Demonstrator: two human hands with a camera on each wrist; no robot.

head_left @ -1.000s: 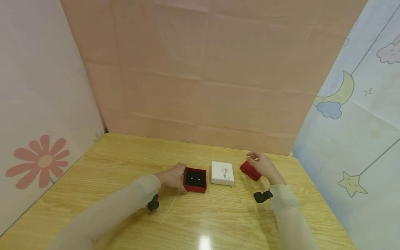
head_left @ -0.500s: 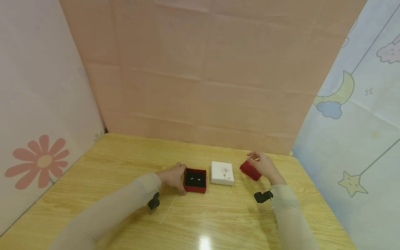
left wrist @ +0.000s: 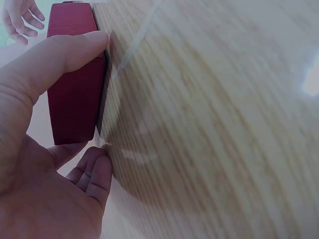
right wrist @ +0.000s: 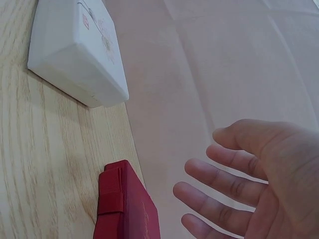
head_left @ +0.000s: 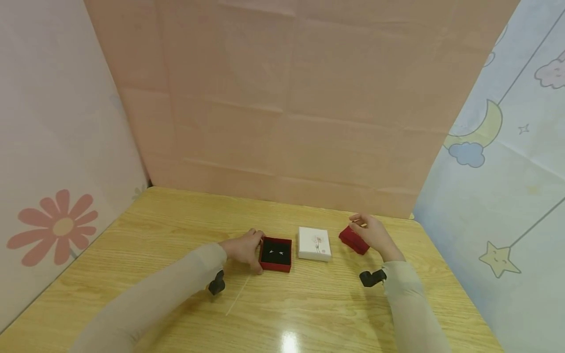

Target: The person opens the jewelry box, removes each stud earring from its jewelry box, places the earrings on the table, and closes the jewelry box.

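My left hand grips a small red jewelry box at its left side. In the left wrist view the thumb lies across the red wall and the forefinger touches another side. Two small silver star-shaped earrings sit on the box's black insert. Over at the right, a red box lid with a ribbon bow rests on the table. Just above it hovers my right hand, fingers loosely spread and apart from the lid in the right wrist view.
Between the two red pieces stands a white square box with a flower print. The wooden table ends at a pink cloth backdrop, with printed cloths on both sides. A thin pale strip lies near the left hand.
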